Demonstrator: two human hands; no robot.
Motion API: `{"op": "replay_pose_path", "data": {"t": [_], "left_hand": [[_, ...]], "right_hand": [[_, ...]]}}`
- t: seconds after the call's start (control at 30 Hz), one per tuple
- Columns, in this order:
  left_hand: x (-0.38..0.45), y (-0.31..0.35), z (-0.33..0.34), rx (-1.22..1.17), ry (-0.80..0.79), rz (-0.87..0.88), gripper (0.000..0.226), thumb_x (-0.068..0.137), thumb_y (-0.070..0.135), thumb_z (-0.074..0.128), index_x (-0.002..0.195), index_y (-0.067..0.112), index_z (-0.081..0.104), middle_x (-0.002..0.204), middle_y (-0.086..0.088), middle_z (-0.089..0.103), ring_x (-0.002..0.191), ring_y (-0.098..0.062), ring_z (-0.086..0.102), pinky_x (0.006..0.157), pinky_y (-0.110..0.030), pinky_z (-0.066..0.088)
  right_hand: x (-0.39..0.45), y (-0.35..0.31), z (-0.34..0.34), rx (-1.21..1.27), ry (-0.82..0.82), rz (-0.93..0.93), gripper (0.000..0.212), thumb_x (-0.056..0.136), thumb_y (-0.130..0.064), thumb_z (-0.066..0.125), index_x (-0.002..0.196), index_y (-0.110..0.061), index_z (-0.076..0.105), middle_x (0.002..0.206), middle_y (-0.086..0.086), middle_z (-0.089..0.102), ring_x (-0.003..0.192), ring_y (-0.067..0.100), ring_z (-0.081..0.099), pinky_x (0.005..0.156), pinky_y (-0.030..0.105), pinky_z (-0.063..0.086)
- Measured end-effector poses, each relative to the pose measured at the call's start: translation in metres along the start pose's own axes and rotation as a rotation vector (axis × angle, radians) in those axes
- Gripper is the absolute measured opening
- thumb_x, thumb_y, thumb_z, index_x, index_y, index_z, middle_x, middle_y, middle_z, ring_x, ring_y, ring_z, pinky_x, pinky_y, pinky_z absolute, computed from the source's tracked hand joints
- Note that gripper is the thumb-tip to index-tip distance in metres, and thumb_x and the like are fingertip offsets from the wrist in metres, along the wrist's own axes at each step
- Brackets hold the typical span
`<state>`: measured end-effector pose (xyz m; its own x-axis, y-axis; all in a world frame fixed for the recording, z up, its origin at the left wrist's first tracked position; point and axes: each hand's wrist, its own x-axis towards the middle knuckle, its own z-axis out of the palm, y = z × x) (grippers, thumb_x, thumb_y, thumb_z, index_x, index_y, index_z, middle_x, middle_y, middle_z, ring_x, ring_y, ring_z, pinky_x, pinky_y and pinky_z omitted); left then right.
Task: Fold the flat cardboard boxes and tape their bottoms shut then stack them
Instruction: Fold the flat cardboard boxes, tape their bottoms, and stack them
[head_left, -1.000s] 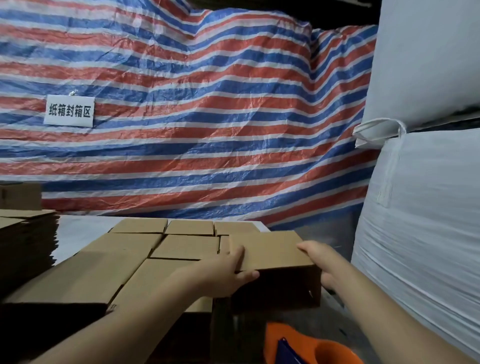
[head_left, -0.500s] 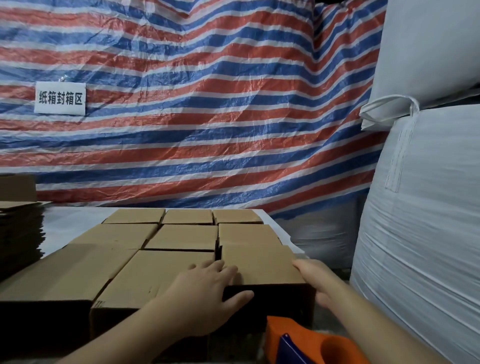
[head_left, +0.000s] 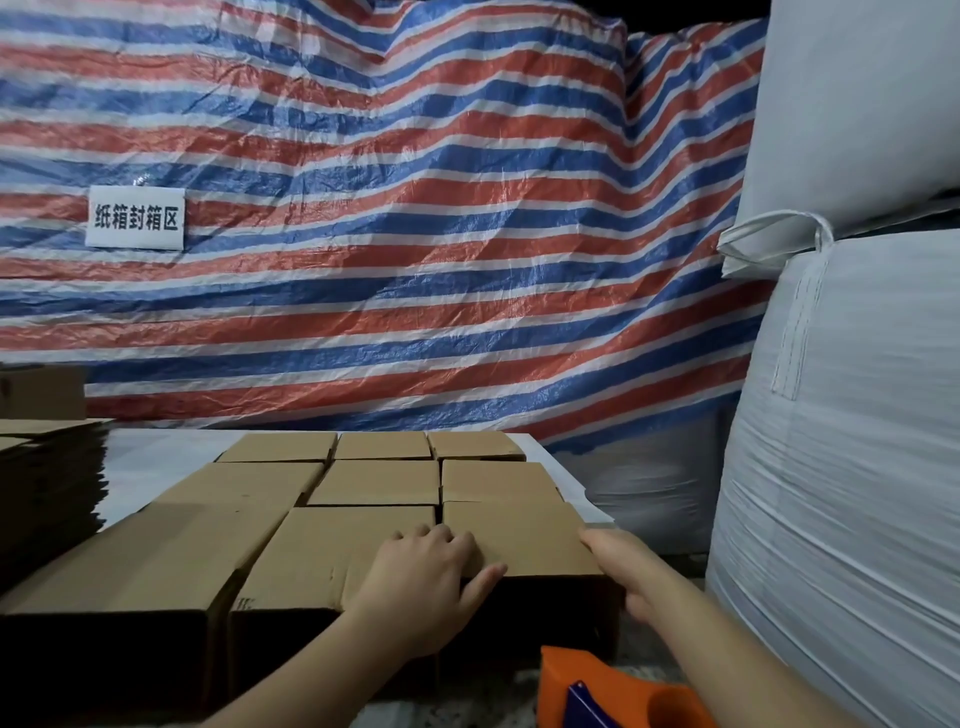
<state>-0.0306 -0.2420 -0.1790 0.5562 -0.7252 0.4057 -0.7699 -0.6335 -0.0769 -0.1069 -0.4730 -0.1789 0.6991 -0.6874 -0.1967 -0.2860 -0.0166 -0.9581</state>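
Note:
Several folded brown cardboard boxes stand packed in rows on a white-topped table (head_left: 136, 467). The front-right box (head_left: 519, 532) sits in line with its neighbours. My left hand (head_left: 421, 577) lies on top across the seam between that box and the front-middle box (head_left: 337, 551), with the thumb at the front top edge. My right hand (head_left: 621, 569) presses against the box's right side at its front corner. A stack of flat cardboard blanks (head_left: 47, 483) stands at the left.
An orange tape dispenser (head_left: 587, 686) lies close in front, below the right arm. Big white bulk bags (head_left: 841, 467) wall off the right side. A red, white and blue striped tarp (head_left: 363, 260) with a white sign (head_left: 136, 218) hangs behind the table.
The front-right box, held raised between both hands a second ago, has come down into the row. My left hand has flattened onto the box tops.

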Motion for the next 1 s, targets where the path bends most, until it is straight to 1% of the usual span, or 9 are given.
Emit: {"op": "replay_pose_path", "data": {"t": [0.17, 0.3, 0.37, 0.47, 0.53, 0.6, 0.67, 0.83, 1.0], "left_hand": [[0.003, 0.0, 0.002, 0.083, 0.027, -0.005, 0.061, 0.096, 0.069, 0.017, 0.105, 0.024, 0.055, 0.104, 0.0, 0.061, 0.097, -0.021, 0.057, 0.079, -0.035, 0.049], [-0.002, 0.0, -0.001, 0.122, 0.044, 0.002, 0.065, 0.094, 0.073, 0.017, 0.104, 0.023, 0.057, 0.104, 0.0, 0.061, 0.096, -0.022, 0.058, 0.078, -0.034, 0.048], [-0.007, -0.001, -0.008, 0.096, 0.084, 0.01, 0.063, 0.093, 0.072, 0.016, 0.103, 0.024, 0.057, 0.103, 0.001, 0.062, 0.095, -0.021, 0.058, 0.078, -0.035, 0.046], [-0.017, -0.005, -0.027, 0.029, 0.166, 0.021, 0.051, 0.098, 0.062, 0.022, 0.103, 0.025, 0.056, 0.104, 0.003, 0.062, 0.095, -0.019, 0.058, 0.08, -0.035, 0.048], [-0.027, -0.011, -0.045, -0.019, 0.208, 0.024, 0.038, 0.101, 0.049, 0.029, 0.106, 0.023, 0.056, 0.106, 0.002, 0.062, 0.097, -0.019, 0.058, 0.081, -0.036, 0.049], [-0.04, -0.021, -0.065, -0.032, 0.242, 0.011, 0.025, 0.103, 0.033, 0.035, 0.107, 0.021, 0.056, 0.106, 0.0, 0.063, 0.095, -0.021, 0.059, 0.079, -0.036, 0.05], [-0.055, -0.032, -0.086, -0.032, 0.262, -0.033, 0.02, 0.103, 0.025, 0.038, 0.105, 0.018, 0.057, 0.1, -0.003, 0.066, 0.087, -0.024, 0.062, 0.072, -0.037, 0.052], [-0.106, -0.068, -0.135, 0.018, 0.294, -0.091, 0.042, 0.105, 0.045, 0.034, 0.085, 0.016, 0.057, 0.081, -0.006, 0.068, 0.074, -0.028, 0.066, 0.059, -0.033, 0.047], [-0.156, -0.112, -0.164, 0.112, 0.354, -0.197, 0.075, 0.1, 0.058, 0.012, 0.051, 0.015, 0.05, 0.054, 0.002, 0.051, 0.06, -0.019, 0.057, 0.074, -0.035, 0.052]], "right_hand": [[-0.004, -0.002, 0.0, -0.013, -0.026, -0.013, 0.029, 0.097, -0.039, 0.058, 0.113, -0.017, 0.066, 0.098, 0.009, 0.077, 0.095, 0.026, 0.073, 0.09, 0.04, 0.058], [-0.018, -0.009, 0.004, -0.126, 0.073, -0.064, 0.046, 0.105, -0.041, 0.038, 0.137, -0.011, 0.051, 0.112, 0.007, 0.062, 0.1, 0.022, 0.059, 0.081, 0.034, 0.047], [-0.028, -0.016, 0.003, -0.282, 0.133, -0.112, 0.046, 0.106, -0.034, 0.033, 0.137, -0.005, 0.051, 0.116, 0.011, 0.059, 0.099, 0.023, 0.055, 0.08, 0.033, 0.042], [-0.045, -0.028, -0.001, -0.403, 0.177, -0.208, 0.043, 0.105, -0.033, 0.034, 0.125, -0.003, 0.057, 0.115, 0.013, 0.062, 0.098, 0.025, 0.057, 0.075, 0.033, 0.04], [-0.06, -0.037, -0.002, -0.415, 0.194, -0.254, 0.032, 0.104, -0.033, 0.037, 0.104, -0.009, 0.058, 0.1, 0.008, 0.06, 0.088, 0.021, 0.056, 0.069, 0.033, 0.039], [-0.076, -0.046, 0.002, -0.442, 0.229, -0.315, 0.03, 0.103, -0.032, 0.04, 0.077, -0.017, 0.044, 0.079, 0.001, 0.047, 0.071, 0.017, 0.046, 0.061, 0.032, 0.034], [-0.095, -0.057, 0.01, -0.476, 0.251, -0.379, 0.035, 0.103, -0.029, 0.042, 0.07, -0.02, 0.038, 0.072, -0.001, 0.042, 0.065, 0.015, 0.041, 0.056, 0.031, 0.03], [-0.151, -0.076, 0.042, -0.531, 0.25, -0.543, 0.037, 0.1, -0.033, 0.049, 0.066, -0.017, 0.051, 0.069, 0.001, 0.052, 0.067, 0.019, 0.05, 0.056, 0.029, 0.033], [-0.2, -0.095, 0.088, -0.559, 0.178, -0.714, 0.035, 0.098, -0.03, 0.052, 0.075, -0.005, 0.06, 0.07, 0.006, 0.061, 0.07, 0.024, 0.058, 0.061, 0.033, 0.04]]}}
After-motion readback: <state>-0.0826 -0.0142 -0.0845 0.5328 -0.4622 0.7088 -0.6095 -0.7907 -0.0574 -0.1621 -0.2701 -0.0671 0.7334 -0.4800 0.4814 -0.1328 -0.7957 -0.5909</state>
